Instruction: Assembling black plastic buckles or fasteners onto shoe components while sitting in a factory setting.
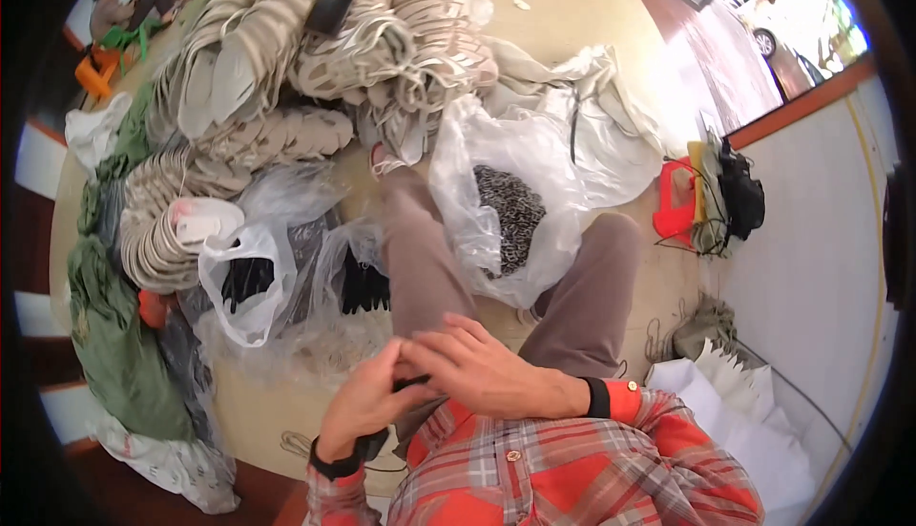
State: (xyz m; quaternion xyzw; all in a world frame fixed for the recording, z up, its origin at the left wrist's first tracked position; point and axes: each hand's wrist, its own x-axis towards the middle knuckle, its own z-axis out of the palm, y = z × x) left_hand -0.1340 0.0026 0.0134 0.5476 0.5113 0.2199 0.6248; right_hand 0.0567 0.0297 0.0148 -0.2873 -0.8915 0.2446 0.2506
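My left hand [360, 404] and my right hand [485, 373] meet in front of my shirt, above my lap. The right hand lies across the left with its fingers stretched out. My left fingers curl beneath it, partly hidden, with the thumb pointing right. A dark sliver shows between the hands; I cannot make out what it is. Between my legs stands an open clear plastic bag [458, 168] holding many small dark metal pieces [510, 220]. Left of my legs, a white plastic bag [272, 321] and a clear bag [334, 249] hold black strips.
Beige sole-shaped pieces [224, 77] are piled and stacked at the far left. A green cloth sack [119, 345] lies along the left side. White sacking [611, 135] spreads beyond the clear bag. A red stool [675, 203] stands by the right wall. Another person [114, 12] sits far left.
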